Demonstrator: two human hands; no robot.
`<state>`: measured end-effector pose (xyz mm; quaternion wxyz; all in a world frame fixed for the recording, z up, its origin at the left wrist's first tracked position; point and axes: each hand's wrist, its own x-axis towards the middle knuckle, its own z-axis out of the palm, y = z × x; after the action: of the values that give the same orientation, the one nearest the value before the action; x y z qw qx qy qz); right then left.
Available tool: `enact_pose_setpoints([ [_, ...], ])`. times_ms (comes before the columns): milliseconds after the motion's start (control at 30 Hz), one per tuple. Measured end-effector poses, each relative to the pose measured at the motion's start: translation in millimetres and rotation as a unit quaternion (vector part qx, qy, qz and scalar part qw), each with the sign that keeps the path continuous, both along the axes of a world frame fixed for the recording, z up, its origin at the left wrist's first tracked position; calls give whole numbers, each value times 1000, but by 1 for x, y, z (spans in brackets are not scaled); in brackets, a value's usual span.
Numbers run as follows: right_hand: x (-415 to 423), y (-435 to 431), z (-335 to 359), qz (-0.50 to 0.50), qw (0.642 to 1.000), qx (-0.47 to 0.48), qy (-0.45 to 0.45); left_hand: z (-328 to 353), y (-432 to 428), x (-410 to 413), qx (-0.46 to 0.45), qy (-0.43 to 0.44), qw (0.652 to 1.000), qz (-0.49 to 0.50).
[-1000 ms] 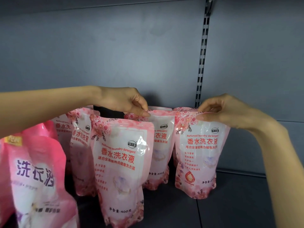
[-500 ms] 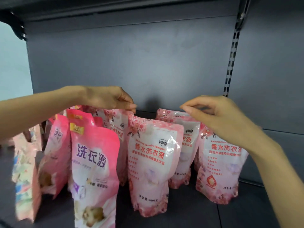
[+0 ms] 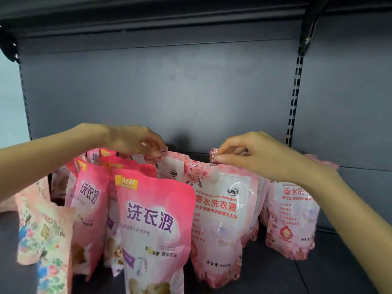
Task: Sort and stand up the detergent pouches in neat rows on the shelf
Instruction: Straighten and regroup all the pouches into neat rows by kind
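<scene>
Several pink detergent pouches stand on a dark shelf [image 3: 331,270]. My left hand [image 3: 135,141] pinches the top edge of a rose-print pouch [image 3: 172,166] in the back row. My right hand [image 3: 254,153] pinches the top corner of a rose-print pouch [image 3: 220,213] standing in front with red lettering. Another rose-print pouch [image 3: 290,217] stands to the right, partly behind my right forearm. Bright pink pouches with purple lettering [image 3: 154,221] stand at the front left, one more [image 3: 89,206] beside them.
Floral-pattern pouches [image 3: 44,236] lean at the far left. The grey back panel [image 3: 161,98] has slotted uprights [image 3: 293,102] on the right and left. An upper shelf edge [image 3: 148,18] runs overhead. Bare shelf floor shows at the right.
The view swung left, showing more bright pink and floral pouches. Both hands shifted along the pouch tops; my right hand left the rightmost pouch and now pinches the middle one.
</scene>
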<state>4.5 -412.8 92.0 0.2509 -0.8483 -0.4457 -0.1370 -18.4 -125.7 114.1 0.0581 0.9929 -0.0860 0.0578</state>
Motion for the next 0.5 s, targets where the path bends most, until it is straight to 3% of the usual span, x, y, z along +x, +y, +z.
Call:
enact_pose_setpoints([
  [167, 1, 21, -6, -37, 998, -52, -22, -2, 7, 12, 19, -30, 999, -36],
  [500, -6, 22, -21, -60, 995, -35, -65, -14, 19, 14, -1, -85, 991, -107],
])
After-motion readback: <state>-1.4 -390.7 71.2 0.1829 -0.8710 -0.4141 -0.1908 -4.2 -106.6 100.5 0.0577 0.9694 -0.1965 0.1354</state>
